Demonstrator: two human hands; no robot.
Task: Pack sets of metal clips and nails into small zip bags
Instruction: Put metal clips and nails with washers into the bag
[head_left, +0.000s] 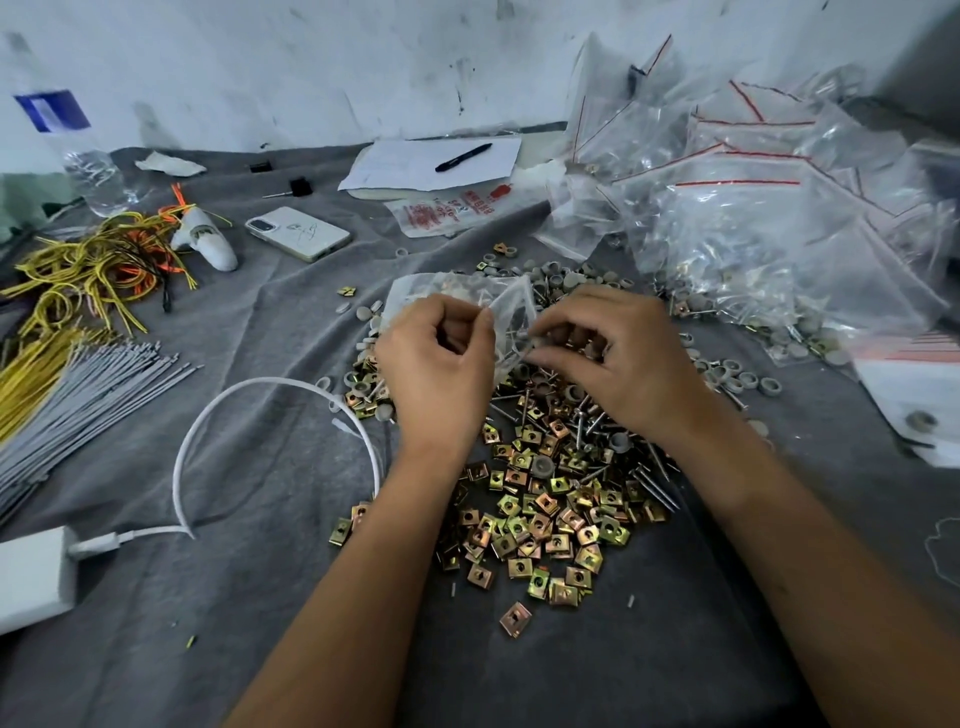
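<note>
Holding the small zip bag (498, 306) pinched at its mouth, the left hand (436, 364) keeps it open; the right hand (613, 358), closed on nails (511, 340), should feed them point-first; clips (540, 514) lie just below both wrists.

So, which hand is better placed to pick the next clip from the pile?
Right. The left hand pinches the zip bag open, while the right hand hovers directly above the clips.

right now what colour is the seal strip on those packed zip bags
Red, thin lines across the clear zip bags piled at the right; the head view shows it.
</note>
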